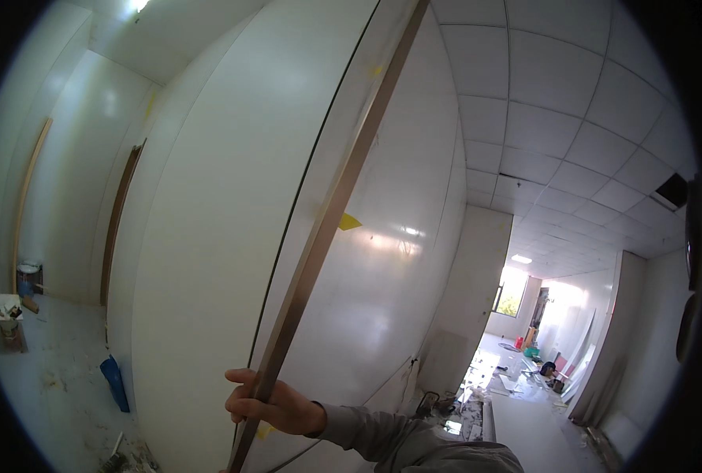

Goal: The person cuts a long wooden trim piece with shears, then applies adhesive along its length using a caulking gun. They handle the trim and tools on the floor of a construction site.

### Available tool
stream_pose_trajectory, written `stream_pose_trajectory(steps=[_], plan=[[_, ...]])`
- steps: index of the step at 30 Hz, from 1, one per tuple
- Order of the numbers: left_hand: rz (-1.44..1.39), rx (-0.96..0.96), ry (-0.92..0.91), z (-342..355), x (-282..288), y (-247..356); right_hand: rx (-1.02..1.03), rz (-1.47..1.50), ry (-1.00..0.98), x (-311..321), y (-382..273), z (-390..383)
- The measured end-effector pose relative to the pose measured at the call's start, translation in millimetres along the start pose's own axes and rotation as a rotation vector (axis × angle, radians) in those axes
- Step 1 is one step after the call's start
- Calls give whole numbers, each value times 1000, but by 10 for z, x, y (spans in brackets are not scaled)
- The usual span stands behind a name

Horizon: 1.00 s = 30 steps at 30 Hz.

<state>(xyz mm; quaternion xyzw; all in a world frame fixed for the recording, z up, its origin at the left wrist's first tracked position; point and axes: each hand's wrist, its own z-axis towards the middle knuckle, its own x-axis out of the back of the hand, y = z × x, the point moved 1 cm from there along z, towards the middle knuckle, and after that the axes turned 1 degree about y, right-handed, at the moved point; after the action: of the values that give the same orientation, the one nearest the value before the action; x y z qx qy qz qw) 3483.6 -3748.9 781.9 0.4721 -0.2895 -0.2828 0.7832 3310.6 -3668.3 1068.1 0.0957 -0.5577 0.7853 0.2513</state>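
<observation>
Clearly, a long, narrow brown strip (pixel 331 221) with straight edges slants upward, its lower part clasped by the curled fingers (pixel 244 377) of the right hand (pixel 289 408), before flat, glossy white wall panels (pixel 398 299) and beside a grey sleeve (pixel 366 433).

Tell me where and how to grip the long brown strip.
Probably low on the brown strip, from the right, where the right hand holds it: the strip is narrow enough for fingers to wrap around. It rises long and slanted, so a second grip higher up would likely steady it.
</observation>
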Motion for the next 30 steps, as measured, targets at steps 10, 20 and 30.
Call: stream_pose_trajectory(steps=[10, 20, 30], plan=[[-468, 273, -365, 250, 232, -387, -61, -39, 64, -42, 116, 316], [44, 137, -118, 714, 145, -1575, -90, -10, 71, -79, 209, 795], [32, 140, -75, 883, 89, -1169, -7, 161, 87, 206, 561, 1174]])
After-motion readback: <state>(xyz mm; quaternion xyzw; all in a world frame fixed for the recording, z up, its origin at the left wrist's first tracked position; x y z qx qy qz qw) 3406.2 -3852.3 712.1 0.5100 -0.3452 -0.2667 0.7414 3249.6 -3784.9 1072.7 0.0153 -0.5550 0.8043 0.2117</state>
